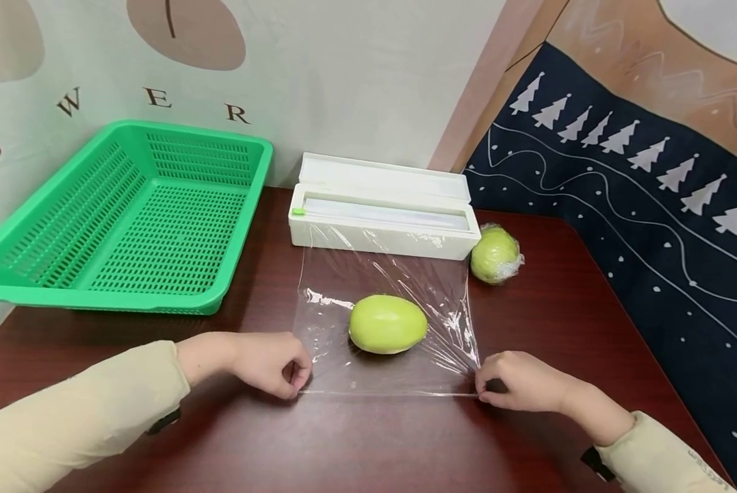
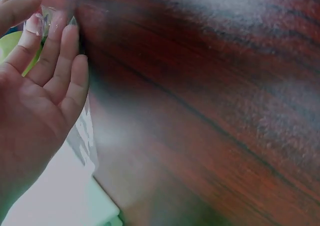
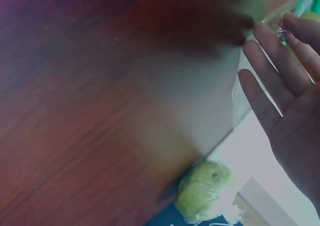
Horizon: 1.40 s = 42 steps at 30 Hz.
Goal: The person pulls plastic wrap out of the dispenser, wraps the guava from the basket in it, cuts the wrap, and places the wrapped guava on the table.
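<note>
A sheet of clear cling film [image 1: 331, 373] stretches from a white cling film box [image 1: 383, 236] toward the front of the table. On the sheet lies a smooth, oval yellow-green fruit [image 1: 387, 324], its long side running left to right. My left hand [image 1: 274, 363] pinches the film's near left corner between thumb and index finger. At the near right corner, my right hand [image 1: 521, 383] pinches the film the same way. In both wrist views the other fingers [image 2: 75, 81] [image 3: 265, 81] are fairly straight. The film's front edge runs taut between the hands, with creases on the right side.
A green plastic basket [image 1: 220, 274] stands at the left. The film box has its lid [image 1: 383, 177] raised and a small green slider [image 1: 298, 211] at its left end. Beside its right end sits a wrapped green fruit [image 1: 495, 253]. Printed cloth [image 1: 368, 89] hangs behind the table.
</note>
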Tool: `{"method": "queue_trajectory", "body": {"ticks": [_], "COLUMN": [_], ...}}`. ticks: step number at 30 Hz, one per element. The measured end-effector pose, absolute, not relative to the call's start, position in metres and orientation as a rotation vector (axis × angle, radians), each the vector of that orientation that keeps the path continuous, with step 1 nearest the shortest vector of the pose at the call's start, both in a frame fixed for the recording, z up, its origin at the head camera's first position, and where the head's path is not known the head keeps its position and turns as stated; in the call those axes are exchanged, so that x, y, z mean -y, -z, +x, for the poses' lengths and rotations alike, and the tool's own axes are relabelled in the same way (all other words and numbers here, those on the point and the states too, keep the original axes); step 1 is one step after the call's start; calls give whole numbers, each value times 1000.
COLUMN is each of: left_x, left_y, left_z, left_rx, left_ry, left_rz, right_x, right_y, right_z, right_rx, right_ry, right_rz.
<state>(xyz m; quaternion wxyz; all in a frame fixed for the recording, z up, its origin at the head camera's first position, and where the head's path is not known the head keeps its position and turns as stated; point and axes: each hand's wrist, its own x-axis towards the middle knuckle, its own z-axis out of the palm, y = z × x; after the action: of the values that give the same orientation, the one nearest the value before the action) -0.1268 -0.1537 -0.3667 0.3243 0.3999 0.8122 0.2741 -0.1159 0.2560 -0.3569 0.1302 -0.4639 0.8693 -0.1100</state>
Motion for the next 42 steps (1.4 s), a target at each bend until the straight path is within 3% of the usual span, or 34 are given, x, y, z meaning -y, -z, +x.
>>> {"method": "queue_trajectory", "body": {"ticks": [23,42], "left_x": [161,153], "left_y": [320,321], "left_z": [-139,-161], "left_rx": [-2306,-2757], "left_ry": [-724,-858], "left_rz": [1043,801], "right_x": [-256,-258], "right_y": [311,310], "right_z": [-139,-180], "right_rx": [-2524,-2639], "right_ry": [347,454], "right_rz": [-1126,-939]}}
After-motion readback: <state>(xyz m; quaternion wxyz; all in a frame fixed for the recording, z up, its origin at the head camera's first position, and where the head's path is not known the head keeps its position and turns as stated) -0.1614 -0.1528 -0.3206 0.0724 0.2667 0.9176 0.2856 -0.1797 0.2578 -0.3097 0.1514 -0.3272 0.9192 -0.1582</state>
